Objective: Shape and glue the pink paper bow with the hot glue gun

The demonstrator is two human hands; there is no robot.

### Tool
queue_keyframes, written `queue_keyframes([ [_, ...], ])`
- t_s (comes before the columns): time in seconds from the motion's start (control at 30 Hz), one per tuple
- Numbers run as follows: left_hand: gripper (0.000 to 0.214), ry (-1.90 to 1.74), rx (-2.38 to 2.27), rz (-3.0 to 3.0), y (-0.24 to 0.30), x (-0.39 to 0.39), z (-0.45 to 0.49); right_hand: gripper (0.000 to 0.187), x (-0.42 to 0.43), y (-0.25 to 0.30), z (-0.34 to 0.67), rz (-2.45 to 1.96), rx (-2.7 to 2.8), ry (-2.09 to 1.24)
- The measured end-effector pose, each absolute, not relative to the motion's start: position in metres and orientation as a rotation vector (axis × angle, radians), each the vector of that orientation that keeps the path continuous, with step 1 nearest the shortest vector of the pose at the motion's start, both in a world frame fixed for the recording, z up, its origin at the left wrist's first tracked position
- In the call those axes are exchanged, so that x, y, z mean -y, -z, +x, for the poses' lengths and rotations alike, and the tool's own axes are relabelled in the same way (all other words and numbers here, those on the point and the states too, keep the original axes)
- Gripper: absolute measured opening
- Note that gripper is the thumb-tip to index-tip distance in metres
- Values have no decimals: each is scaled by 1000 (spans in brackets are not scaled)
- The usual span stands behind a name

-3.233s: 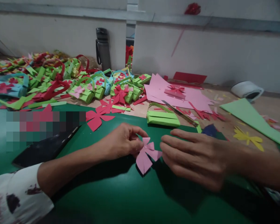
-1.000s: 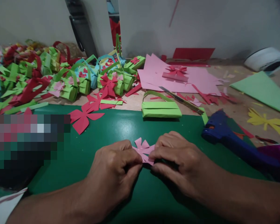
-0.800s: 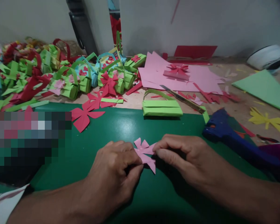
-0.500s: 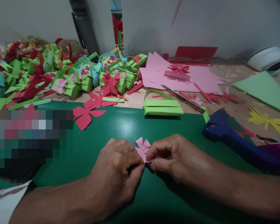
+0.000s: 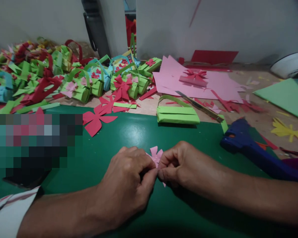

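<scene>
A small pink paper flower [image 5: 156, 152] is pinched between my two hands, low over a green work surface [image 5: 94, 172]. My left hand [image 5: 131, 178] is closed on its left side, thumb against the fingers. From the right, my right hand [image 5: 176, 163] grips the flower with thumb and forefinger, the fingertips of both hands nearly meeting. A petal tip pokes out below the right fingers, and the rest of the flower is covered. Beyond the hands lies a folded lime-green paper handbag [image 5: 178, 114] with a strip handle.
Behind the left side lie several finished paper bags [image 5: 81, 89] and red paper flowers [image 5: 96, 120]. Pink sheets [image 5: 169, 81], a box cutter [image 5: 201, 106], a blue glue gun [image 5: 253, 148], a yellow cut-out [image 5: 290, 130] and a green sheet [image 5: 285, 97] are farther right. A phone-like dark object [image 5: 27, 177] is partly pixelated.
The whole view has shifted slightly, so things appear farther right. My fingertips have drawn closer together on the pink flower, and a petal tip now shows below my right fingers.
</scene>
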State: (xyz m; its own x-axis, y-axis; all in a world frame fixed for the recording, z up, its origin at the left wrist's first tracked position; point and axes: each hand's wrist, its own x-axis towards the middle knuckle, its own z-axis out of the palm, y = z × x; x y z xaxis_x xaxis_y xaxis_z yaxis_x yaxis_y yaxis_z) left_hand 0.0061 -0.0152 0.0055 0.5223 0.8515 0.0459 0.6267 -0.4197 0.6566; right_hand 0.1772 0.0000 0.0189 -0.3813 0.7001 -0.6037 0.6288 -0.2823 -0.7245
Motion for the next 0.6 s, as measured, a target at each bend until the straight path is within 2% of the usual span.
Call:
queue_keyframes([
  [0.23,17,-479,-1273,2205,-3,15,10,13,0,-21,177,-1761,1912,-1713],
  [0.43,19,-457,-1281,2233,-1,10,9,20,6,-24,191,-1631,2291,-1228],
  [0.6,19,-420,-1290,2239,-3,11,8,18,11,-27,193,-1633,2435,-1110],
])
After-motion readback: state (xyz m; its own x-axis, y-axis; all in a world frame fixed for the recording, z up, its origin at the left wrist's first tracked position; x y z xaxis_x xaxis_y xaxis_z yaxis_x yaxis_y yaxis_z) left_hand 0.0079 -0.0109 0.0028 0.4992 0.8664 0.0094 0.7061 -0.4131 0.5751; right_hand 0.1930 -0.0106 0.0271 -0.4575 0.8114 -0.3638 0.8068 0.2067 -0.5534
